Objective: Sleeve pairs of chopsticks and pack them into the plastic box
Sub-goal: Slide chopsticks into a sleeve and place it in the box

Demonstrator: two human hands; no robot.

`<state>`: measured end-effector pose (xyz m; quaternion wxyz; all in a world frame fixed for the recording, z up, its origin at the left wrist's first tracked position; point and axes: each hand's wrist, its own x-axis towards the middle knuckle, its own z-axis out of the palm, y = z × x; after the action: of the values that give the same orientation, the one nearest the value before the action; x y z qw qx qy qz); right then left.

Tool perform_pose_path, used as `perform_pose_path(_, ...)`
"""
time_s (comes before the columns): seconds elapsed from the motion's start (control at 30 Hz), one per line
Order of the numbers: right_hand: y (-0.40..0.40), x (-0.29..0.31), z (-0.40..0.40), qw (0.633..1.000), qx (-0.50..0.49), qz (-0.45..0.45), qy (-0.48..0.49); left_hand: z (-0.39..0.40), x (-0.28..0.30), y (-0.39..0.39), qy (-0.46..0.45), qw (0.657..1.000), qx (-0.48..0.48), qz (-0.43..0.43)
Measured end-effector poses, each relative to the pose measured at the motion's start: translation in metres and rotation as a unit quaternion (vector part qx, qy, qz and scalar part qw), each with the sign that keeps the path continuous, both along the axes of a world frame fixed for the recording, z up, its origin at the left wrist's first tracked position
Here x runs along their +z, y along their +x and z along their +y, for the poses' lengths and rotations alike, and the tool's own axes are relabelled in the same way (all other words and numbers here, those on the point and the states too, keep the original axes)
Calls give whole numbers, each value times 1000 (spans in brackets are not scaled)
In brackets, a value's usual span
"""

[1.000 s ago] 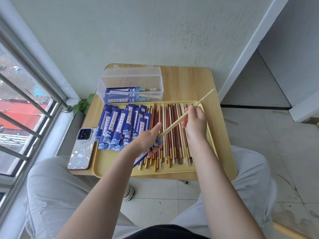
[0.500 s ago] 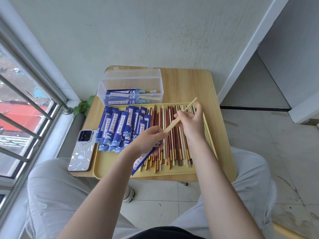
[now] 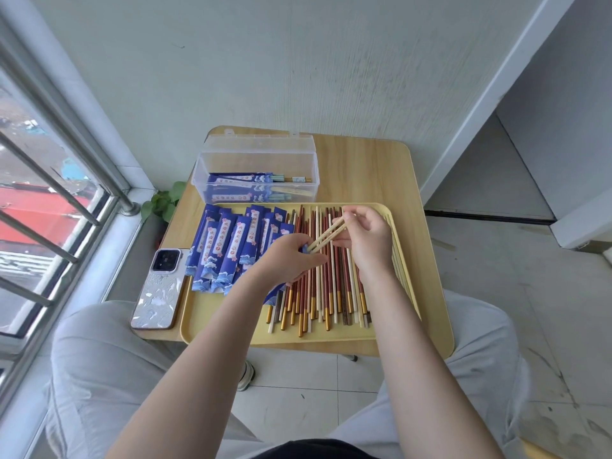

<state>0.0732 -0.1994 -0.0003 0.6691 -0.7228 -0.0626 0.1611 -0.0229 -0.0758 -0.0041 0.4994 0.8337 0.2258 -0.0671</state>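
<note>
Right now you're mid-sleeving: your right hand (image 3: 367, 241) pinches a pale pair of chopsticks (image 3: 326, 236) above the tray (image 3: 427, 319), their tips entering the blue sleeve (image 3: 303, 249) your left hand (image 3: 289, 256) grips. Next, I'd judge, push them fully home, then lay the pair in the plastic box (image 3: 258, 170) behind the tray.

The person wears light grey trousers (image 3: 99, 369), a dark top (image 3: 311, 450), a white shoe (image 3: 245, 376); both forearms are bare, unsleeved.
</note>
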Motion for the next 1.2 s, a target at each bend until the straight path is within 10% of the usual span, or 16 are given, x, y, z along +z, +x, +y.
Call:
perform_pose_path(0.5,44,28,74,991,-10,81,105,79,33,49,446,891,28,-73)
perform_pose_path(0.6,62,30,89,986,-97,73,110,95,22,44,432,887,108,-124)
perform_pose_path(0.77,75,19,120,984,-147,68,80,108,-9,28,383,918,93,33)
perform_pose_path(1.0,66,13,148,994,47,85,-43,107,-25,23,385,917,60,83)
perform_pose_path(1.2,61,19,127,975,116,-91,-167,100,-14,18,348,932,98,15)
